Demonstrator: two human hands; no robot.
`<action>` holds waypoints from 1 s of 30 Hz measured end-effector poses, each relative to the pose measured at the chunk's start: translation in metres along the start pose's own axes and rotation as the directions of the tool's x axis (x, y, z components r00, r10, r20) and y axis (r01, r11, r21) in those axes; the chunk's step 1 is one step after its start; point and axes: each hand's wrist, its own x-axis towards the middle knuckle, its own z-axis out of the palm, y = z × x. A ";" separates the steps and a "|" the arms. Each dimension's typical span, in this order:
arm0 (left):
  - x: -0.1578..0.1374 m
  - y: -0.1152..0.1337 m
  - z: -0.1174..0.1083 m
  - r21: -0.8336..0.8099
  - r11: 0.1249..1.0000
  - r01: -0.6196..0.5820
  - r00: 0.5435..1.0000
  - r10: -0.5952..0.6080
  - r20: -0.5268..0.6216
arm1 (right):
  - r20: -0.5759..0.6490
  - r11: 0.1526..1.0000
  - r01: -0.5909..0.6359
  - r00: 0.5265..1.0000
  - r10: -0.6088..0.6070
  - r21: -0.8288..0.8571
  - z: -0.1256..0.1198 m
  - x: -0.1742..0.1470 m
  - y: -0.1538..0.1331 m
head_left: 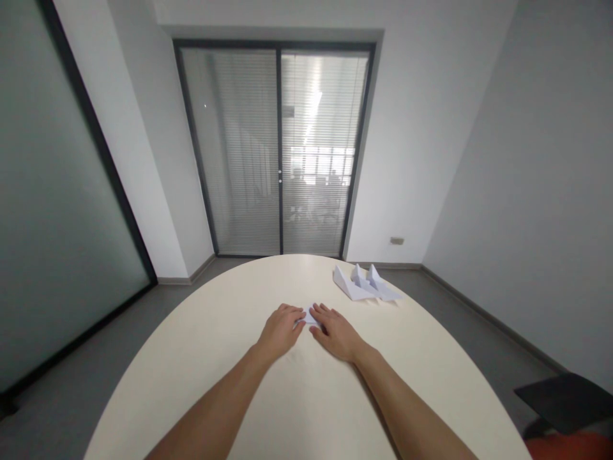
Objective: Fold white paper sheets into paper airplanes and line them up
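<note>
A small piece of folded white paper lies on the round table between my two hands. My left hand has its fingers and thumb closed on the paper's left side. At the right side, the fingers of my right hand press on the paper, with the thumb at its near edge. The fingers cover much of the paper, so its full shape is hidden. Beyond my right hand stand several folded white paper boats, grouped close together with their peaks up.
The cream table has a curved far edge. Past it is a glass door with blinds, and a frosted glass panel is at the left. A black chair part and something orange are at the lower right.
</note>
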 end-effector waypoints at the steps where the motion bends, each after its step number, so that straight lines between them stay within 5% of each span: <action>1: 0.000 0.000 0.000 -0.004 1.000 -0.001 1.000 0.001 0.002 | 0.010 1.000 -0.006 1.000 0.006 -0.008 0.001 0.000 0.000; 15: 0.001 0.003 0.000 -0.018 0.999 -0.027 1.000 0.027 -0.003 | -0.068 0.997 -0.074 0.995 0.072 -0.028 0.001 0.000 -0.006; 30: 0.001 0.005 -0.003 -0.087 0.995 -0.055 0.998 0.058 0.030 | -0.200 0.999 0.012 0.979 -0.022 -0.050 -0.002 0.000 -0.009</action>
